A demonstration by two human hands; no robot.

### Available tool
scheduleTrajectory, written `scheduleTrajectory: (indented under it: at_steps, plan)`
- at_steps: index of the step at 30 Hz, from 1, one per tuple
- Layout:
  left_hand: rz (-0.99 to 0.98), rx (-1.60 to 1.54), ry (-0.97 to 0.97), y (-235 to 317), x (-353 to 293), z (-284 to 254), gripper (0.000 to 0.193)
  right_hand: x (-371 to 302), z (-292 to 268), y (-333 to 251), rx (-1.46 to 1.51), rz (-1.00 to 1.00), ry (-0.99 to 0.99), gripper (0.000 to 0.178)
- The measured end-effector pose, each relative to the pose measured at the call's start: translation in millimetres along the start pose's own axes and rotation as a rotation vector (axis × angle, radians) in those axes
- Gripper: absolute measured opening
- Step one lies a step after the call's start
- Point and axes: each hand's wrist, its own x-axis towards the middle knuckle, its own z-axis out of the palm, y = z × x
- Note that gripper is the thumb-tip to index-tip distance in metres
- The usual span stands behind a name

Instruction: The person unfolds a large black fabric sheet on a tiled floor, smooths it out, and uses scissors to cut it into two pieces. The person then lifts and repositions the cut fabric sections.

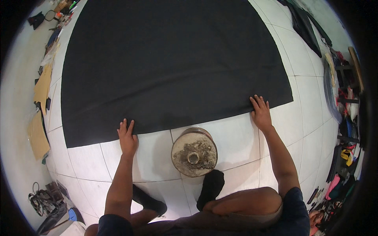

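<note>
A large sheet of black fabric (169, 59) lies spread over the tiled floor, with a slight crease running across its near part. My left hand (128, 137) rests on its near edge toward the left, fingers stretched out over the cloth. Further right, my right hand (260, 112) lies on the same edge close to the right corner, its fingers also extended. Neither hand grips the fabric. Between my arms, just short of the cloth's edge, stands a round, spool-like object (194, 153) with a stained, worn top and a hole in its centre.
White floor tiles (157, 161) surround the cloth. Tan cardboard-like pieces (38, 135) lean along the left wall, and coiled black cables (41, 200) lie at lower left. A shelf of mixed items (348, 118) lines the right. My dark-socked foot (212, 188) is beside the spool-like object.
</note>
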Motion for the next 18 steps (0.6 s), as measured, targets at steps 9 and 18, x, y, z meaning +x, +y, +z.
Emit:
scheduleTrajectory:
  at_steps: [9, 18]
  plan:
    - [0.005, -0.009, -0.078, 2.2, -26.3, 6.1, 0.051, 7.1, -9.1, 10.8, 0.027, 0.062, -0.098, 0.071]
    - [0.068, -0.089, -0.021, 11.0, -35.5, 15.1, 0.048, -3.7, 12.1, 37.5, 0.131, 0.023, -0.009, 0.074]
